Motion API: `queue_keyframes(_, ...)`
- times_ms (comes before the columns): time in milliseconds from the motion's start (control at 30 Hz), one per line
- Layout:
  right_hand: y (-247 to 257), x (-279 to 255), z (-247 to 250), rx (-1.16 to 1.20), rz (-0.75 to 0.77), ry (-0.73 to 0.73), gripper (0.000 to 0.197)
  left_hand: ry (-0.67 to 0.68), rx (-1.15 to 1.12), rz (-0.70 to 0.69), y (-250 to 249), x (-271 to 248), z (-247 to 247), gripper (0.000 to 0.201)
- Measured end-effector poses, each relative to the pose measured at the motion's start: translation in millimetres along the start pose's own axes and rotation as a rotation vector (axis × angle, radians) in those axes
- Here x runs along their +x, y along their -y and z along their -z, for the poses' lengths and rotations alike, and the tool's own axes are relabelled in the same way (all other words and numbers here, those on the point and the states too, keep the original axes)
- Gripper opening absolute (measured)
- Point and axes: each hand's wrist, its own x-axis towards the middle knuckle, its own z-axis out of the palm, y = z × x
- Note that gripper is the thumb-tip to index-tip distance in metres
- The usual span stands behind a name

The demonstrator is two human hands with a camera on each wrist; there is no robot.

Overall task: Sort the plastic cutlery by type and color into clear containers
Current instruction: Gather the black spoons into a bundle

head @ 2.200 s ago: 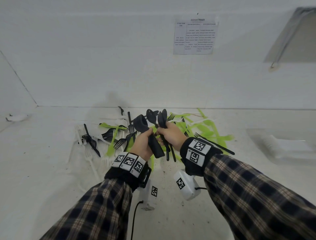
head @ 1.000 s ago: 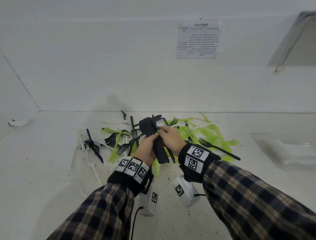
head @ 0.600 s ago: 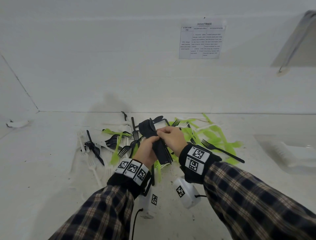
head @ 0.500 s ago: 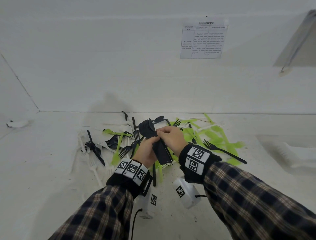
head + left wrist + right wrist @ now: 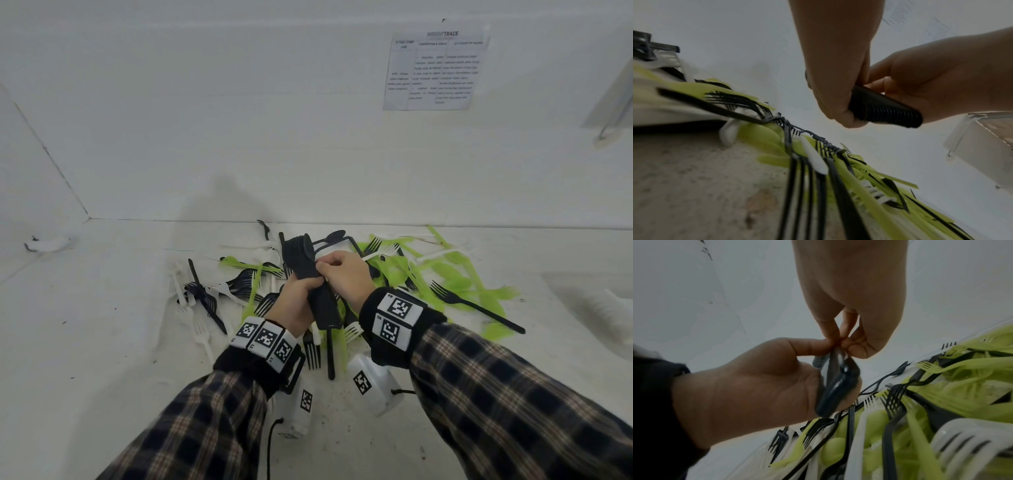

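Note:
My left hand point(image 5: 306, 286) grips a thick stack of nested black spoons point(image 5: 323, 308) by the handles, bowls pointing up and away. My right hand point(image 5: 327, 268) pinches the stack just below the bowls, touching the left thumb. In the left wrist view the left hand point(image 5: 838, 105) wraps the ribbed handle ends of the stack point(image 5: 885, 112), with the right hand point(image 5: 931, 78) behind. In the right wrist view the right hand point(image 5: 840, 340) pinches the top of the stack point(image 5: 834, 386). A mixed cutlery pile lies under both hands.
Green cutlery point(image 5: 448, 274) spreads to the right, with a lone black fork point(image 5: 474, 310) across it. Black forks point(image 5: 245, 284) and white forks point(image 5: 202, 337) lie to the left. A clear container point(image 5: 603, 303) sits at the far right. White walls close the back and left.
The right hand's few loose black spoons have been joined onto the left hand's stack. Both hands have since stayed together on it, shifting only slightly.

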Motion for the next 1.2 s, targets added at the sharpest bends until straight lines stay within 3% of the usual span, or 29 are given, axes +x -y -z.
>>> queue_keyframes(133, 2, 2, -6, -0.02, -0.016, -0.043, 0.005, 0.02, -0.011, 0.005, -1, 2, 5, 0.034)
queue_keyframes(333, 1, -2, -13, 0.021, 0.022, -0.12, 0.019, -0.023, -0.043, 0.045, -8, 10, 9, 0.041)
queue_keyframes(467, 0, 2, -16, 0.077, 0.029, -0.207, 0.022, -0.044, -0.084, 0.075, -11, 13, 11, 0.033)
queue_keyframes(733, -1, 15, -16, 0.059, 0.012, -0.011, 0.01, 0.02, -0.088, 0.044, -10, 19, 15, 0.044)
queue_keyframes(867, 3, 19, -15, 0.099, -0.002, 0.065, 0.018, 0.075, -0.075, 0.027, -12, 23, 18, 0.033)
queue_keyframes(1000, 2, 28, -21, 0.068, -0.008, 0.11, 0.017, 0.044, -0.001, 0.024, -17, 23, 22, 0.014)
queue_keyframes(1200, 2, 49, -38, -0.006, -0.055, 0.128, 0.024, -0.032, 0.06, 0.053, -24, 31, 29, 0.012)
